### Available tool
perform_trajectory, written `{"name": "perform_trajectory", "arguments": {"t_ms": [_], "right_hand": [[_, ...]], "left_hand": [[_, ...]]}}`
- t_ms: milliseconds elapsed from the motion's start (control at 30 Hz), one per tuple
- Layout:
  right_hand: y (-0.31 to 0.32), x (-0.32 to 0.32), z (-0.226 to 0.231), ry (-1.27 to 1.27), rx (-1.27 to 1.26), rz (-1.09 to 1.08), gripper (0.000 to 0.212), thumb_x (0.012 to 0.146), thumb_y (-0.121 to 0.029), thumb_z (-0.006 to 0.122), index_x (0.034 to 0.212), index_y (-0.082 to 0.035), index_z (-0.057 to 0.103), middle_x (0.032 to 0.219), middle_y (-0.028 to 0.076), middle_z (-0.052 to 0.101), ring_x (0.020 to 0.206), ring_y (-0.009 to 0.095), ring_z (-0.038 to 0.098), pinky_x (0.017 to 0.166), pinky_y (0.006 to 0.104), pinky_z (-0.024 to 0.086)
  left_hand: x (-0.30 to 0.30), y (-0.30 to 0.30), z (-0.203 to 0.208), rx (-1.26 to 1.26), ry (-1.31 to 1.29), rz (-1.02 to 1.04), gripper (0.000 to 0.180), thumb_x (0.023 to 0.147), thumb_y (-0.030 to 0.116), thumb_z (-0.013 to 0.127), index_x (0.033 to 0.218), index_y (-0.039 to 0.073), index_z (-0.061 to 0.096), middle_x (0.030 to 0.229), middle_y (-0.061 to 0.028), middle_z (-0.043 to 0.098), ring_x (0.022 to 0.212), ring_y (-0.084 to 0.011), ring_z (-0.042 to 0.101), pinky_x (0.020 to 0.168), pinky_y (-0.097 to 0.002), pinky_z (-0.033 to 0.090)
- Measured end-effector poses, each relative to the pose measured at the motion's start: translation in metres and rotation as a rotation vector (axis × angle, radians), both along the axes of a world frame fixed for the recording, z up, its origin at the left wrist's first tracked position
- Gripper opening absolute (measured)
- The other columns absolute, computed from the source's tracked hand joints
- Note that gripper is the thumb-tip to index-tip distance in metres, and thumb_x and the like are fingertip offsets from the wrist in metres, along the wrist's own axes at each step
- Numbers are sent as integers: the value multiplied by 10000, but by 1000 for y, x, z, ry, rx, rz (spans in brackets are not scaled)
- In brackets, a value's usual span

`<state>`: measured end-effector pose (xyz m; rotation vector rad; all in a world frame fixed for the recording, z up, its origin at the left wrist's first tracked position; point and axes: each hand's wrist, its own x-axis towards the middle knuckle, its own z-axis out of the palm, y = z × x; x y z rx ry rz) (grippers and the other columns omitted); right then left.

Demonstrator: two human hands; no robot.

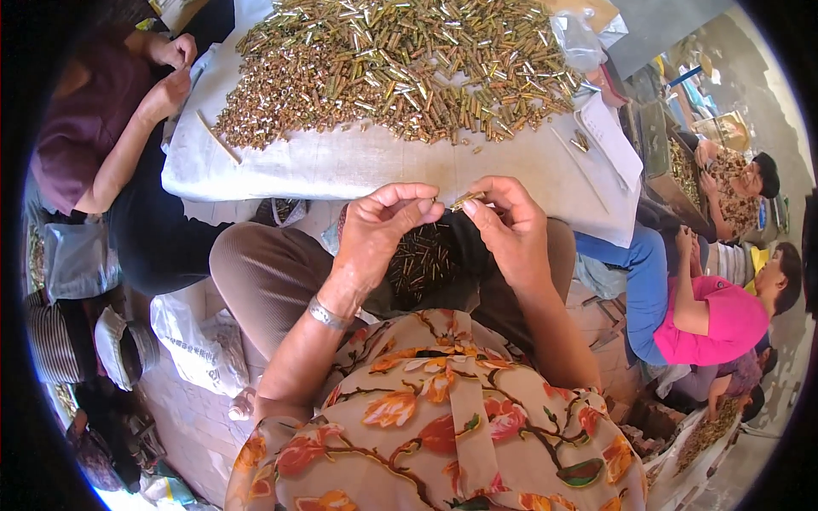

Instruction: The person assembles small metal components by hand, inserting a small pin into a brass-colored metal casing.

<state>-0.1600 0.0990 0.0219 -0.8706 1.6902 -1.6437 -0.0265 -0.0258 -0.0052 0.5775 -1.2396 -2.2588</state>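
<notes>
My right hand [513, 226] pinches a small brass-coloured metal tube [464, 202] between thumb and fingertips, just past the table's near edge. Close to its left end, my left hand [388, 223] is closed in a pinch; whatever sits in its fingertips is too small to name. Below both hands, between my knees, a dark container [420, 260] holds many slim brass-coloured pieces. A large heap of brass-coloured tubes [409, 64] covers the far part of the cloth-covered table [341, 166], with shorter coppery pieces [277, 106] on its left.
A thin stick [218, 136] lies at the table's left; another stick [579, 169] and a white card [609, 140] lie at the right. A clear plastic bag [579, 41] is beside the heap. A person [102, 136] sits at the left, another in pink [716, 311] at the right.
</notes>
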Motion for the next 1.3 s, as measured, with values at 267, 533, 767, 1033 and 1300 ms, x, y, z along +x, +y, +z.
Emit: {"name": "perform_trajectory", "arguments": {"t_ms": [267,533,767,1033,1300], "right_hand": [[8,17,-1,105,-120,-41,151,874,-36,646,1012,-21,585,881,-13,644,713,12,496,643,166,417],[6,25,-4,132,-158,-73,143,884,-32,633,1013,-4,577,892,11,652,735,25,520,661,177,433],[9,18,-1,414,-86,-21,113,898,-43,613,1000,7,610,844,30,655,742,58,570,652,196,459],[21,8,2,-397,-66,263,161,921,-105,589,1026,9,632,771,31,638,519,13,433,434,162,303],[11,4,-15,-624,-77,185,201,951,-200,526,1007,-13,575,744,34,596,515,54,462,417,191,324]], "left_hand": [[8,18,4,66,127,14,232,893,-8,584,1122,7,545,1028,-80,639,913,-157,647,859,-297,546],[9,23,7,42,145,53,210,888,-28,589,1087,-9,523,999,-80,632,922,-144,632,874,-284,535],[12,19,8,-184,71,27,162,891,-18,594,1047,-6,554,957,-69,653,898,-112,630,813,-230,517],[14,0,-1,187,231,-444,143,876,65,643,999,7,597,893,-72,651,804,-139,654,735,-265,557],[-1,0,-16,285,187,-314,122,896,94,625,994,26,603,852,-54,649,692,-120,640,640,-242,551]]}}
